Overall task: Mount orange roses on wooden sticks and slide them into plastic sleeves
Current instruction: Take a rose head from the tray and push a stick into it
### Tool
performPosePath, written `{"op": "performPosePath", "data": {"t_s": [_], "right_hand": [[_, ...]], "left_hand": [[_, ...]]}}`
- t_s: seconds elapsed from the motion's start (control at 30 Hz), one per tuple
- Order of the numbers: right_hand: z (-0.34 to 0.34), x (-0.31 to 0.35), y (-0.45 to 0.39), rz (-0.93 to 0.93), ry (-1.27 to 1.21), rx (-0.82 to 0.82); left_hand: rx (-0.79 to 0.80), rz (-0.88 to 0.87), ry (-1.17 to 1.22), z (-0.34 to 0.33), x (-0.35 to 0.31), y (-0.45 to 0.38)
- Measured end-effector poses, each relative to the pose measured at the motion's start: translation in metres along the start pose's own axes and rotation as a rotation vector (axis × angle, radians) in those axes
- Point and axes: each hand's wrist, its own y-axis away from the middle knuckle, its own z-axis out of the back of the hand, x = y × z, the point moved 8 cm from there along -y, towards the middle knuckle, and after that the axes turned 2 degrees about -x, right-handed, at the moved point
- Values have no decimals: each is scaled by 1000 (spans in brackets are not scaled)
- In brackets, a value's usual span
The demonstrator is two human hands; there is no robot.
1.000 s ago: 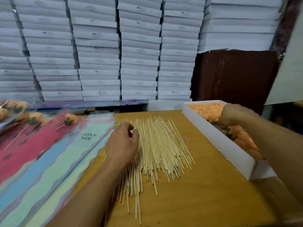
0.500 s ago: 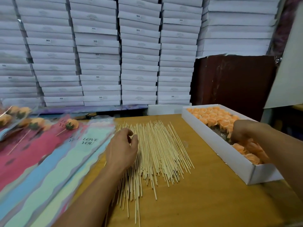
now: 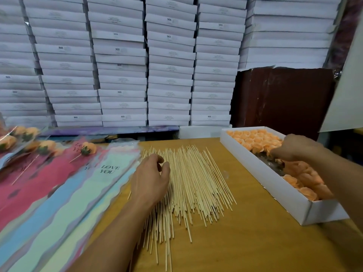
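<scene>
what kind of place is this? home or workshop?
Likely a small packing workshop or stockroom, not a home. Stacked white boxes fill the back wall, a loose pile of wooden sticks covers the table, and an open white box holds many orange roses.

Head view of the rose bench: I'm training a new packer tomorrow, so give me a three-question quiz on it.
1. True or false: the white box of orange roses sits on the person's left.
2. Which hand is over the wooden sticks? A) left hand B) right hand C) neither
3. Fill in: the sleeve beside the sticks reads "LOVE ___".

Key
1. False. It lies on the right side of the table, with the right hand reaching into it.
2. A. The left hand is on the pile, fingers curled at the sticks.
3. YOU.
</scene>
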Motion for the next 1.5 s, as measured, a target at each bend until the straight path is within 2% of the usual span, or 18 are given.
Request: {"op": "performPosePath", "data": {"t_s": [0.13,0.23,0.4,0.63,0.7,0.77,0.83,0.87,0.9,0.97,1.03,1.23,1.5], "right_hand": [[28,39,21,75,-59,-146],[35,82,47,194,-171,-142],[24,150,98,401,-397,0],[0,216,147,535,-647,160],[-5,228,153,556,-723,233],[-8,234,156,586,-860,382],[-14,236,154,543,-1097,564],[-19,234,147,482,-1172,570],[-26,232,138,416,-1163,495],[-40,234,121,346,-863,260],[-55,249,119,360,-590,177],[-58,284,120,380,-347,71],[-57,291,112,316,-333,108]], "left_hand": [[-7,-15,42,1,-4,1],[-6,-53,81,1,-7,2],[20,-141,164,0,-15,4],[234,-222,317,-17,-24,12],[217,-248,341,-15,-26,11],[165,-240,352,-10,-23,8],[111,-147,357,-5,-14,3],[80,-81,359,-3,-7,0],[46,-22,354,-1,0,-2],[-15,56,340,2,9,-5],[-39,109,348,3,16,-6],[-83,140,342,7,23,-7],[-72,133,344,6,22,-7]]}}
